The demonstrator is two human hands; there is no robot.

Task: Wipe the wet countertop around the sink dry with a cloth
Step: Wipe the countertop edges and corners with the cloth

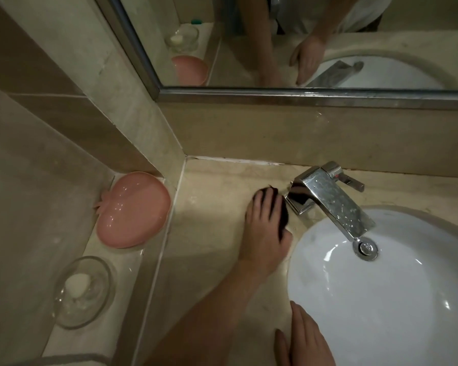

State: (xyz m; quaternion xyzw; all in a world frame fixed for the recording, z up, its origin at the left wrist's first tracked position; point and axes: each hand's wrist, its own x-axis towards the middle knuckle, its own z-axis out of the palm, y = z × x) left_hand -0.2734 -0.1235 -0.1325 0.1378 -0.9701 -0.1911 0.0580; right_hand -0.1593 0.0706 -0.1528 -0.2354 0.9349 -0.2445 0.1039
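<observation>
The fingers [262,204] of the left hand [265,233] are spread and only lightly bent, pressing down on a dark cloth [284,216]. The thumb lies against the cloth's near edge, and no closed grasp can be seen. The right hand [307,342] rests flat, fingers straight, on the near countertop at the sink's left rim, holding nothing.

Setting, largest first: a beige stone countertop [212,220]; a white oval sink [381,299] set into it at right; a chrome faucet [331,199] at the far side of the sink, beaded with droplets.

The cloth lies on the countertop just left of the faucet base, between the far wall and the sink rim, almost wholly covered by the hand.

Handling (judged): the cloth appears soft, limp and light. It should conform to the stone and bunch easily, so a broad flat palm with spread fingers is the likely best hold, pressure rather than pinching keeping it in place. Wet polished stone is probably slick, so the cloth may slide freely. Close to the faucet base it may need pushing in with the fingertips.

Appearance: only dark, near-black patches show between the fingers and along the hand's right and far edges. The cloth looks crumpled, not folded. Weave and full outline cannot be made out.
</observation>
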